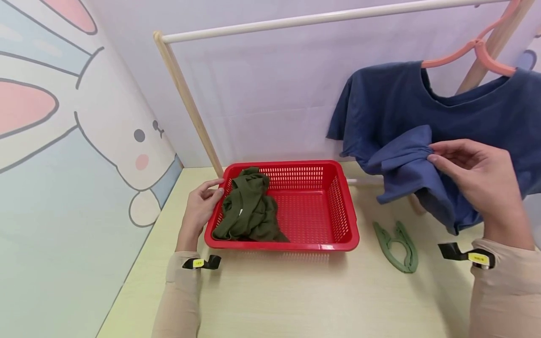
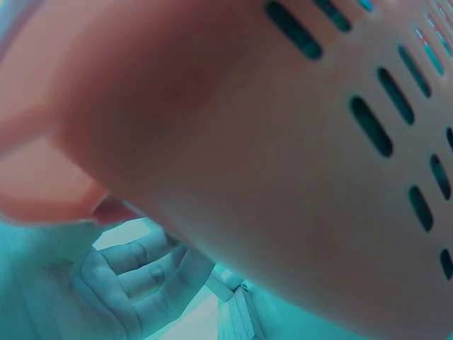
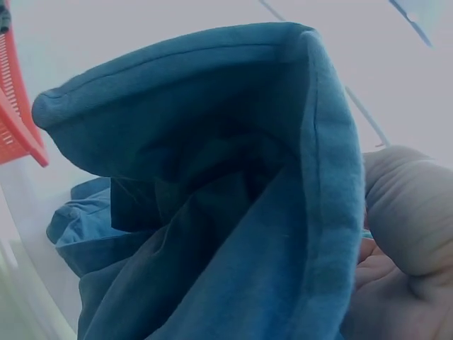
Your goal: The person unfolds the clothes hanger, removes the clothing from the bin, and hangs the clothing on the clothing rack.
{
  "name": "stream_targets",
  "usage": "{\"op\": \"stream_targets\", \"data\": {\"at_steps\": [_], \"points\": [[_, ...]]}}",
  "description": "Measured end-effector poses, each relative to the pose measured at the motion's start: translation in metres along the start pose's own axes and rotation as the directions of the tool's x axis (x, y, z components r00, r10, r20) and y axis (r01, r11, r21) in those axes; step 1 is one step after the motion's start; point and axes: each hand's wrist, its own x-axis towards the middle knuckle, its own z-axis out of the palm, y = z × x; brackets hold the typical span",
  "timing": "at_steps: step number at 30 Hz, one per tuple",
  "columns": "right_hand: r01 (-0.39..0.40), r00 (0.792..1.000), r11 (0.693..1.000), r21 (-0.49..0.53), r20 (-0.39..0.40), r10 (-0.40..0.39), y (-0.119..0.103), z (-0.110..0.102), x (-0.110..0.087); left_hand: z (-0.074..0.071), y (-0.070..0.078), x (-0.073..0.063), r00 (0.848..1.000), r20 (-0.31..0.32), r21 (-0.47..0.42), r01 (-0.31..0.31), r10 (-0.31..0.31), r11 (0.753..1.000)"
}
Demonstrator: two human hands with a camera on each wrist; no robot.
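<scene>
well, the right hand [image 1: 482, 176] is pinching the navy-blue t-shirt [image 1: 389, 101] hanging from a pink hanger [image 1: 492, 64]; tugging hard could be slipping it off. the left hand [image 1: 199, 206] is touching the red basket [image 1: 313, 246], its grip being hard to tell.

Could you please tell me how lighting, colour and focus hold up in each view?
Head view: bright, mostly crisp, small glare on the front rim of the red basket; left wrist: strong teal cast, the close basket soft and faded to salmon; right wrist: bluish cast, dark inner folds in the blue shirt.
</scene>
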Motion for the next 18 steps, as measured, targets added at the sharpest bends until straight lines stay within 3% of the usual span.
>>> {"op": "stream_targets", "data": {"at_steps": [18], "points": [[-0.077,0.995,0.997,-0.011,-0.066,0.076,0.0016,-0.0013,-0.0006,-0.0004,-0.0015,0.0010,1.000,0.001,0.011,-0.007,0.007,1.000]]}}
